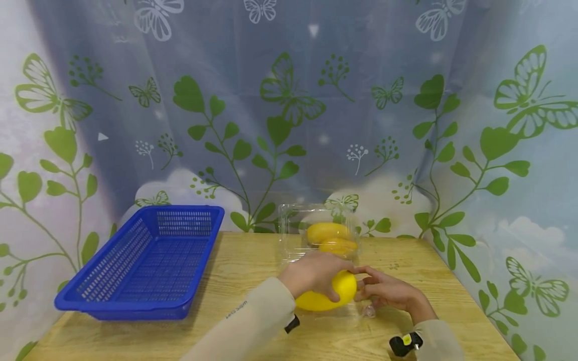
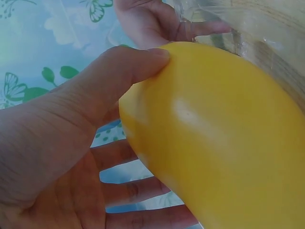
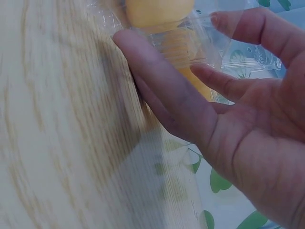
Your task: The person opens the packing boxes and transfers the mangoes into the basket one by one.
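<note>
Three mangoes: one (image 1: 326, 295) in left hand (image 1: 311, 275)'s grip; right hand (image 1: 388, 291) loosely spread.

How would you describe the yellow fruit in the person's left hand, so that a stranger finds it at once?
Start at the blue basket on the wooden table, then look right to the clear plastic box. Just in front of it, the left hand grips one yellow fruit. Unlike the two fruits inside the box, it is outside and held.
</note>
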The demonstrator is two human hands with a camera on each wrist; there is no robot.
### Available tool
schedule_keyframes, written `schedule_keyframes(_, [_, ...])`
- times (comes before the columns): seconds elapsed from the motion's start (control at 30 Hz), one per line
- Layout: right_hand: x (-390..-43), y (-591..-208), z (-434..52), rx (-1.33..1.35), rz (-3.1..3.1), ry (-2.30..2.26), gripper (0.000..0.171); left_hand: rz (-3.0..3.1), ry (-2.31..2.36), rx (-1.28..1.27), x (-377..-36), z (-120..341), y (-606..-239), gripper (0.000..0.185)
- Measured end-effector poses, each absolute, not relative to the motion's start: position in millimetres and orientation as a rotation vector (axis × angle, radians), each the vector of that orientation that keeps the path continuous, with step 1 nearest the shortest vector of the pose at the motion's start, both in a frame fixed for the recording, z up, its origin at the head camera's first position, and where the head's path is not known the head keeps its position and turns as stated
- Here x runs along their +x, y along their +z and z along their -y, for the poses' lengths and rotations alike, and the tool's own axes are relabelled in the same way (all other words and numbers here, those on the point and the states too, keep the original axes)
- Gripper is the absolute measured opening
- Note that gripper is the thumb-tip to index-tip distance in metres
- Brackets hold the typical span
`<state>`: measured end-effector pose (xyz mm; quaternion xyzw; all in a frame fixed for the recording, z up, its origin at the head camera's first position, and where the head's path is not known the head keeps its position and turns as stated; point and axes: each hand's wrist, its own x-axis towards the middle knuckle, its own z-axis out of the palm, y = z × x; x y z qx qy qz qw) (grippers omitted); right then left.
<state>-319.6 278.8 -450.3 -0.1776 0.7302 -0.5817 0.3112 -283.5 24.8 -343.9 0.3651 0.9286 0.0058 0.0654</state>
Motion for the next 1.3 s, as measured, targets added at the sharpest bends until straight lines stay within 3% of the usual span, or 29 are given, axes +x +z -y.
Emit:
schedule_keyframes(0.4, [-320.0, -450.3, -278.7, -0.446, -1.953, -1.533, 0.062, -2.81, -0.016, 1.081, -284.6, -19.3, -338.9, 0.068])
schedule_keyframes(0.77, [-320.3, -450.4, -278.3, -0.456, -1.96, -1.515, 0.067, -2.797, 0.01, 1.062, -282.6, -9.3, -330.0, 0.068])
schedule_keyframes(1.0, [-320.6, -450.3, -277.8, -0.449, -1.973, -1.518, 0.069, -2.787, 0.033, 1.034, -282.8, -0.8, -327.6, 0.078])
schedule_keyframes(1.3, [-321.2, -451.3, -277.9, -0.444, -1.966, -1.527, 0.069, -2.798, 0.074, 0.965, -285.9, 11.9, -326.2, 0.072])
